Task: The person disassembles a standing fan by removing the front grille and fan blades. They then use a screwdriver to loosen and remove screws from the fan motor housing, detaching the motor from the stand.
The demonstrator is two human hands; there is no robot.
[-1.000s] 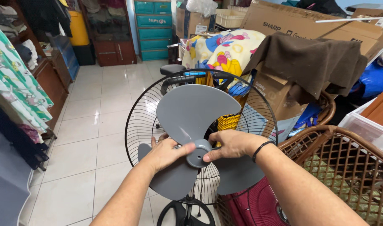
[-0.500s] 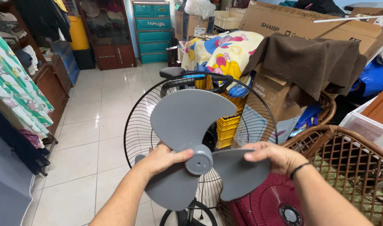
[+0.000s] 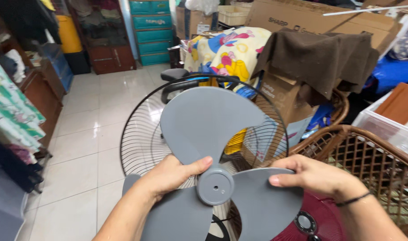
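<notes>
I have the grey three-blade fan propeller (image 3: 222, 178) off its shaft and held in the air in front of the black wire rear guard (image 3: 141, 134); my left hand (image 3: 168, 176) is clamped on it beside the hub, thumb across the front; my right hand (image 3: 313, 176) grips the edge of the right blade; as I judge it, the blade is free, while the guard remains on its stand over the tiled floor (image 3: 85, 147), beside the wicker chair (image 3: 369, 156).
</notes>
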